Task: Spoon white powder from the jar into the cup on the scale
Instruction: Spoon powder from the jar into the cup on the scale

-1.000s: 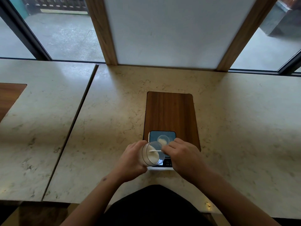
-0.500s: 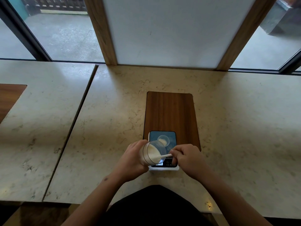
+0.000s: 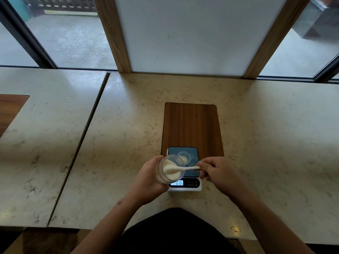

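Note:
My left hand (image 3: 148, 180) grips a clear jar (image 3: 169, 170) of white powder, tilted with its mouth toward the right, just left of and above the scale. My right hand (image 3: 219, 174) pinches the handle of a white spoon (image 3: 180, 169), whose bowl lies inside the jar's mouth on the powder. A small clear cup (image 3: 184, 158) with a little white powder stands on the dark platform of the white scale (image 3: 192, 188), behind the jar. The scale's lit display shows digits below the jar.
The scale sits at the near end of a brown wooden board (image 3: 191, 125) set in the marble counter (image 3: 275, 143). A seam divides this counter from another slab (image 3: 45, 134) on the left. A wall panel and windows stand at the back.
My right hand has drawn back to the right and the spoon's bowl now lies deeper in the jar's mouth. The jar has stayed tilted in my left hand.

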